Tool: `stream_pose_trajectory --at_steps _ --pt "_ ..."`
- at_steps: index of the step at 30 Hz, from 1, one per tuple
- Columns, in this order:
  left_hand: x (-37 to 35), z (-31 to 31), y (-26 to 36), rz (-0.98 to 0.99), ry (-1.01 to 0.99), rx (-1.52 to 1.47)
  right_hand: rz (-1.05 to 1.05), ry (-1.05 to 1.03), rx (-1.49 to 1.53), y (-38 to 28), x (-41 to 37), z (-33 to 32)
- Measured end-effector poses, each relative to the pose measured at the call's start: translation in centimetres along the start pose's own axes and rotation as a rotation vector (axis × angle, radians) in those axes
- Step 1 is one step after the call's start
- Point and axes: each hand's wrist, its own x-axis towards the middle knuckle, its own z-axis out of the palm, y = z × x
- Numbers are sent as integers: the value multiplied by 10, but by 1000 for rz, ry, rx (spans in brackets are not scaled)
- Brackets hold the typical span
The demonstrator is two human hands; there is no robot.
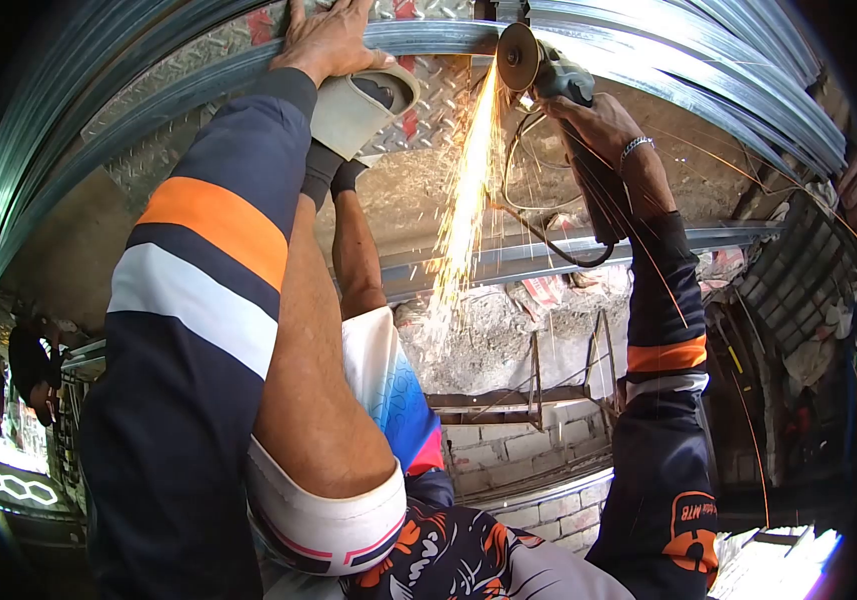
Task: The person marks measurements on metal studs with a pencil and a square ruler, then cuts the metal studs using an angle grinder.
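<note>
My right hand [599, 125] grips an angle grinder [567, 82] by its body, fingers wrapped round it. The grinder's round disc [519, 60] is at the edge of a long metal strip [439, 38], and a bright stream of sparks [469, 190] shoots down from there. My left hand [327, 42] lies on the same strip, left of the disc, with its fingers stretched and thumb apart. Just below that hand, a foot in a grey slide sandal [359, 115] rests by the strip on a checkered steel plate [424, 120].
Bundled long metal profiles [729, 75] curve along the top right, with more at the left edge. The grinder's black cable [559, 250] hangs in a loop. Another metal bar [509, 262] crosses the ground. Lower down are a rough concrete slab [479, 345] and a block wall [519, 450].
</note>
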Motion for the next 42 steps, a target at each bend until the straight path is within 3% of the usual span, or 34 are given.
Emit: stream_pose_trajectory --at_steps 2,5,8,10,26,28,29,31,42 --pt "2 0 -1 -7 -10 -2 -124 -25 -84 8 3 1" --pt "5 0 0 -25 -60 44 -86 -2 2 4 4 1" --pt "5 -1 1 -34 -76 38 82 -6 -83 0 9 0" --pt "5 1 1 -31 -48 48 156 -31 35 0 8 0" --pt "2 -6 4 -27 -70 17 177 11 6 -5 12 -8" --pt "2 -7 5 -30 -87 26 -78 -6 5 3 19 -8" --pt "1 -8 5 -29 -87 26 -78 -5 5 3 19 -8" --pt "-2 -7 4 -7 -45 21 177 20 -12 2 21 -8" --pt "-1 -5 3 -23 -54 10 167 -12 -19 -7 8 -4"
